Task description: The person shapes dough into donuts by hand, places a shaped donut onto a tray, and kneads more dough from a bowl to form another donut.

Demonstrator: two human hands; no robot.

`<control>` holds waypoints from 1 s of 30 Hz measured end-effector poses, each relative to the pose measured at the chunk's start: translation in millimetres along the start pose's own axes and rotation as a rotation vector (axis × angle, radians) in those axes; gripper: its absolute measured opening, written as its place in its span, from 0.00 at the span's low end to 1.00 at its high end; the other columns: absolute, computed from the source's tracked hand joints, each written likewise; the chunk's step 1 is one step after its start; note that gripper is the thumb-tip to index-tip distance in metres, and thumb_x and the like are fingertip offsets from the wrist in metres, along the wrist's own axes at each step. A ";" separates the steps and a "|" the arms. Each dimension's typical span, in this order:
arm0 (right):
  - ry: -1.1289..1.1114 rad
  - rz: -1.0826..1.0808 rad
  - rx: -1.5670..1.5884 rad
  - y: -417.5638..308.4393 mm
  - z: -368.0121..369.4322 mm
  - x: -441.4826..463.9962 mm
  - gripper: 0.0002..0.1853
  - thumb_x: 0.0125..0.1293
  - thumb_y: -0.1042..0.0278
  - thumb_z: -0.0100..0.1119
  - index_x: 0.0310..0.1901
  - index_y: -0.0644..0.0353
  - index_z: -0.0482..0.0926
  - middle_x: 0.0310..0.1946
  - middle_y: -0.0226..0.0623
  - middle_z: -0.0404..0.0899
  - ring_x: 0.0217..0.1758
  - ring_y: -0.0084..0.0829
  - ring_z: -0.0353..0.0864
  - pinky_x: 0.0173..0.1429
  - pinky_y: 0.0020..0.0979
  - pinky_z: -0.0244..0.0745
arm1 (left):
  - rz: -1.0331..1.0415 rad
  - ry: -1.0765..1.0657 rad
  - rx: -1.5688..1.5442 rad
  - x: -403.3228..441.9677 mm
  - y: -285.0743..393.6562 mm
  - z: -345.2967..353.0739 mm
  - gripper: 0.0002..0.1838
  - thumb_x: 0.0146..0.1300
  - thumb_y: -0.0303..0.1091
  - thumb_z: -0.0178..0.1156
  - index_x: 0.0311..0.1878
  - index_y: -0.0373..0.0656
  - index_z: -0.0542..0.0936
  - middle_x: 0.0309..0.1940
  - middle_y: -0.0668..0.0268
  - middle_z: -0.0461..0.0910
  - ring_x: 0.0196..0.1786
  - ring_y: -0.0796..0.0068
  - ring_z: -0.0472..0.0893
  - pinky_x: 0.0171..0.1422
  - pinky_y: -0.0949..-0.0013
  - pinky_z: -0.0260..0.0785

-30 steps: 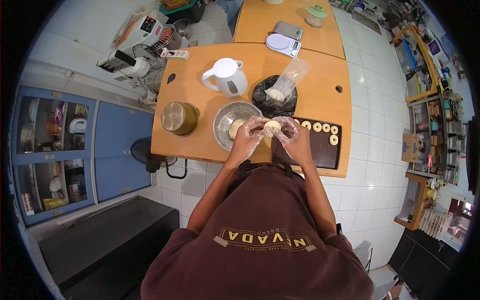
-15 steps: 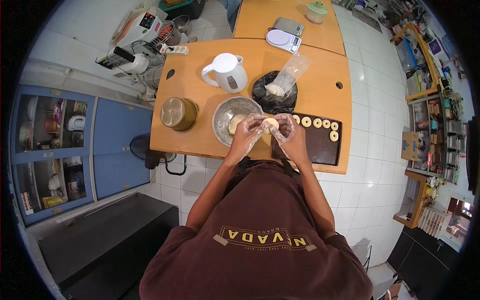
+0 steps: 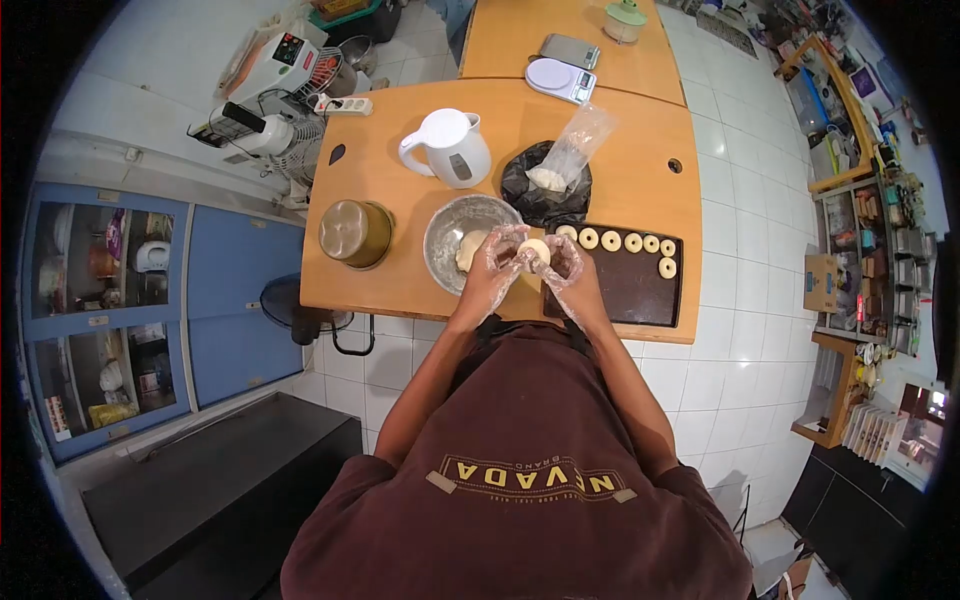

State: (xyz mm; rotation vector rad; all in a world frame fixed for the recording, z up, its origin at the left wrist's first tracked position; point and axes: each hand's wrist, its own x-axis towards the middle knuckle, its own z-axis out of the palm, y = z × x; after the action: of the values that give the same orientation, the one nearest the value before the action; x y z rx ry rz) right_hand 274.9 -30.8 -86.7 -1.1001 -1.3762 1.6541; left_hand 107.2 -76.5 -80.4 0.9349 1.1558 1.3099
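Between my two flour-dusted hands is a small pale round of dough [image 3: 535, 251]. The fingers of my left hand [image 3: 496, 268] close on its left side, near the rim of a metal bowl [image 3: 442, 225]. My right hand [image 3: 572, 274] grips the dough's other side, over the left part of a dark tray [image 3: 635, 293]. Several dough rings [image 3: 633, 242] lie along the tray's back edge, one of them lower at the right. A larger lump of dough [image 3: 470, 249] sits inside the bowl, partly hidden by my left hand.
Behind the bowl stand a white kettle [image 3: 455, 150] and a black plastic bag [image 3: 530, 200] with a clear bag of white powder [image 3: 570, 165]. An upturned metal pot [image 3: 350, 235] is at the left. Two scales [image 3: 560, 80] and a green-lidded container [image 3: 624, 22] are farther back.
My hands have shifted slightly around the dough round, and my right hand has turned a little, showing more of the rings at the tray's left. The view has moved slightly.
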 end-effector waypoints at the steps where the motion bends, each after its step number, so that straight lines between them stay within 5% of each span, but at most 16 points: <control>1: 0.012 -0.025 0.031 0.7 0.6 -0.1 0.12 0.71 0.72 0.69 0.53 0.63 0.80 0.43 0.31 0.85 0.45 0.19 0.82 0.51 0.27 0.78 | 0.010 0.005 0.032 1.1 0.5 0.4 0.22 0.74 0.27 0.64 0.68 0.37 0.73 0.51 0.61 0.82 0.54 0.76 0.81 0.62 0.68 0.73; 16: 0.047 -0.069 -0.033 2.3 -0.6 -1.6 0.14 0.69 0.75 0.71 0.54 0.66 0.81 0.43 0.35 0.87 0.46 0.19 0.84 0.51 0.25 0.80 | -0.027 -0.084 0.102 3.4 -13.4 -7.8 0.18 0.73 0.31 0.66 0.62 0.35 0.79 0.56 0.64 0.83 0.59 0.75 0.80 0.67 0.67 0.73; 19: 0.064 -0.076 -0.024 4.0 0.1 -4.2 0.15 0.68 0.74 0.71 0.54 0.66 0.81 0.43 0.35 0.87 0.45 0.19 0.84 0.51 0.26 0.80 | -0.056 -0.101 0.098 2.8 -7.6 -5.7 0.17 0.72 0.21 0.61 0.63 0.35 0.77 0.55 0.63 0.82 0.58 0.76 0.81 0.63 0.68 0.75; 30: 0.007 -0.048 -0.103 1.0 -1.3 -7.4 0.15 0.69 0.79 0.65 0.56 0.64 0.80 0.43 0.38 0.87 0.45 0.23 0.86 0.52 0.29 0.81 | -0.034 -0.073 0.055 -3.6 -13.8 -3.5 0.25 0.76 0.28 0.63 0.71 0.36 0.70 0.62 0.59 0.80 0.66 0.72 0.78 0.71 0.64 0.71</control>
State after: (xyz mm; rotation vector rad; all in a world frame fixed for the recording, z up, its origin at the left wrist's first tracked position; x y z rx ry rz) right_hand 278.9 -37.2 -86.5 -1.1215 -1.4864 1.5584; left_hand 107.1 -81.5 -94.3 0.9911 1.1515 1.2118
